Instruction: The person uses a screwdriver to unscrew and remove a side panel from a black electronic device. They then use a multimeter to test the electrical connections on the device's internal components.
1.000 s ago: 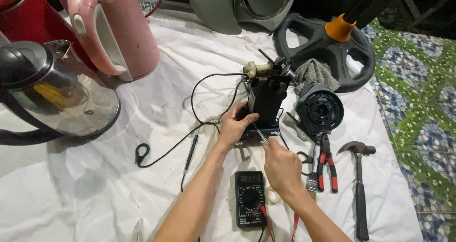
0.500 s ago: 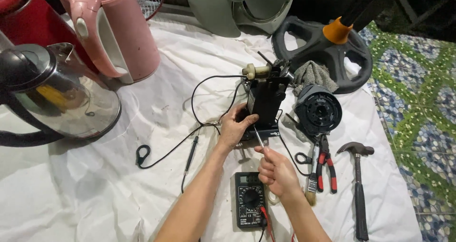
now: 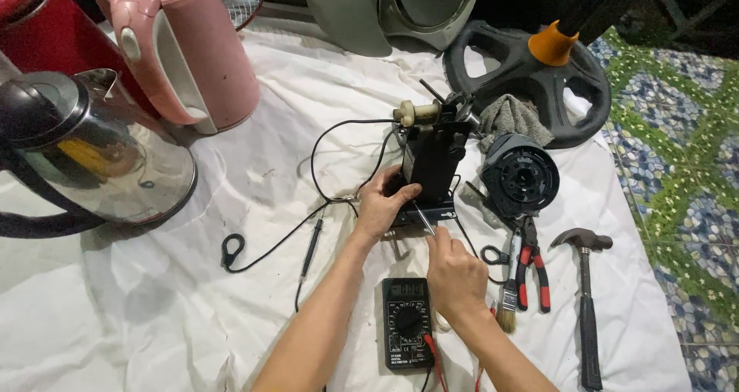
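A person's two bare hands work over a white cloth (image 3: 231,323) spread on the floor. The left hand (image 3: 382,205) wraps around the lower left side of a black upright motor block (image 3: 433,169) at the centre, fingers closed on its casing. The right hand (image 3: 454,273), just at five o'clock from the block, pinches a thin metal probe (image 3: 422,216) whose tip touches the block's base. A black multimeter (image 3: 406,333) lies flat at six o'clock, beside the right wrist. At three o'clock from the block sit a round black housing (image 3: 520,176), red-handled pliers (image 3: 533,273) and a small brush (image 3: 506,300); a hammer (image 3: 586,300) lies further right. At ten o'clock stand a pink kettle (image 3: 188,53) and a glass kettle (image 3: 92,157). A black weight plate (image 3: 531,76) rests at one o'clock.
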